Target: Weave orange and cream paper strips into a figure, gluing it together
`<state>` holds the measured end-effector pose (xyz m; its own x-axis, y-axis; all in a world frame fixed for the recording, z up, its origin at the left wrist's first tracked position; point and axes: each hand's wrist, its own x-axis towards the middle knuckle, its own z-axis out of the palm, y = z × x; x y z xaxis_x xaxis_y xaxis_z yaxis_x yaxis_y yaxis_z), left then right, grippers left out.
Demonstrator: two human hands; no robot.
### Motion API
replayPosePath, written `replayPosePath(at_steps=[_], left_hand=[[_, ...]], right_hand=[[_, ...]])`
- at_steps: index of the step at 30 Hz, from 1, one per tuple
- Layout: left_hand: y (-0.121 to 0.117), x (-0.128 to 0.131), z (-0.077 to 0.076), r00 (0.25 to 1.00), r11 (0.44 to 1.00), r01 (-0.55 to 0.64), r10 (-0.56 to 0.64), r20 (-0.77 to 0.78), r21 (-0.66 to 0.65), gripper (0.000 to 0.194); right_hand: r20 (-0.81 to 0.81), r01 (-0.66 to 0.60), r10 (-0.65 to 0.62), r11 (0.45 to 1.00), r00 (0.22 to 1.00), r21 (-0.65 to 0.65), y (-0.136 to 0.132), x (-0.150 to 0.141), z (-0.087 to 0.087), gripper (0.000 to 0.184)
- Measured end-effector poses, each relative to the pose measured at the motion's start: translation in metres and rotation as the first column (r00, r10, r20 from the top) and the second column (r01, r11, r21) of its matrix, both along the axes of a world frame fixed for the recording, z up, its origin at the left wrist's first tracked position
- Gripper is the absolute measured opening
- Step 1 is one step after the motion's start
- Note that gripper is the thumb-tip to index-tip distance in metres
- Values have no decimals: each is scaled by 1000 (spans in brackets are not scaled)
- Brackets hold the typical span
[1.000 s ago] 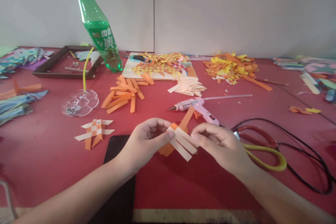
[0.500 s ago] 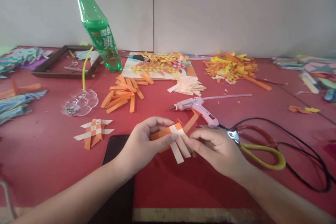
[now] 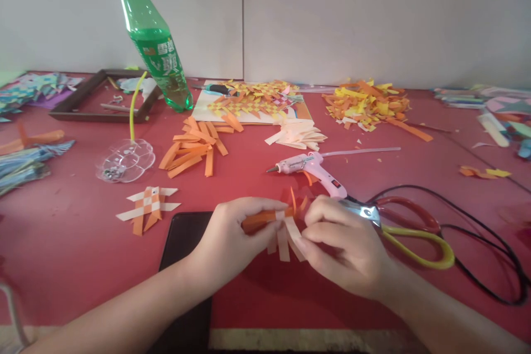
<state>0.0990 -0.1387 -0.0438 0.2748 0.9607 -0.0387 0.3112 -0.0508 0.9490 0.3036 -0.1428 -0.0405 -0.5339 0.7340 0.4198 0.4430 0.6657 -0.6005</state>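
Note:
My left hand point(image 3: 238, 235) pinches a small weave of orange and cream paper strips point(image 3: 283, 240), thumb below and fingers above. The weave is tilted, its cream ends hanging down and thin orange ends sticking up at the right. On its right side my right hand point(image 3: 342, 243) is closed, with thumb and fingertips on one cream strip. Just behind my right hand lies a pink glue gun point(image 3: 321, 168). Scissors point(image 3: 415, 227) with red and yellow handles lie partly under that hand. A finished-looking woven paper fish point(image 3: 149, 207) rests to the left.
Loose orange strips point(image 3: 194, 146), cream strips point(image 3: 296, 134) and a yellow-orange pile point(image 3: 367, 104) lie farther back. A green bottle point(image 3: 160, 61) stands by a dark frame point(image 3: 99, 118). Left of centre is a clear flower-shaped dish point(image 3: 135, 163). A black flat device point(image 3: 186, 287) lies under my left forearm.
The weave has been tipped so its top edge now shows and its cream strips hang lower. My right hand has curled more tightly and draws one cream strip to the right.

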Motion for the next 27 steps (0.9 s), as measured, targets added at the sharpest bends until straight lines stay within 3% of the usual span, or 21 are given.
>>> replayPosePath(at_steps=[4, 8, 18, 24, 27], left_hand=[[-1, -2, 2, 998, 994, 69, -70, -5, -80, 20], [1, -3, 4, 996, 988, 88, -84, 33, -127, 21], [3, -1, 6, 982, 958, 132, -92, 166, -255, 19], [5, -1, 5, 972, 947, 152, -92, 214, -284, 16], [5, 0, 5, 958, 934, 174, -87, 273, -313, 17]], right_hand=[[-33, 83, -85, 996, 996, -43, 2, 5, 5, 20], [-52, 40, -48, 987, 997, -155, 5, 8, 4, 26], [-117, 33, -54, 985, 992, -172, 8, 0, -6, 11], [-70, 55, -60, 997, 996, -61, 6, -1, -5, 26], [-55, 7, -8, 1000, 998, -9, 5, -1, -5, 33]])
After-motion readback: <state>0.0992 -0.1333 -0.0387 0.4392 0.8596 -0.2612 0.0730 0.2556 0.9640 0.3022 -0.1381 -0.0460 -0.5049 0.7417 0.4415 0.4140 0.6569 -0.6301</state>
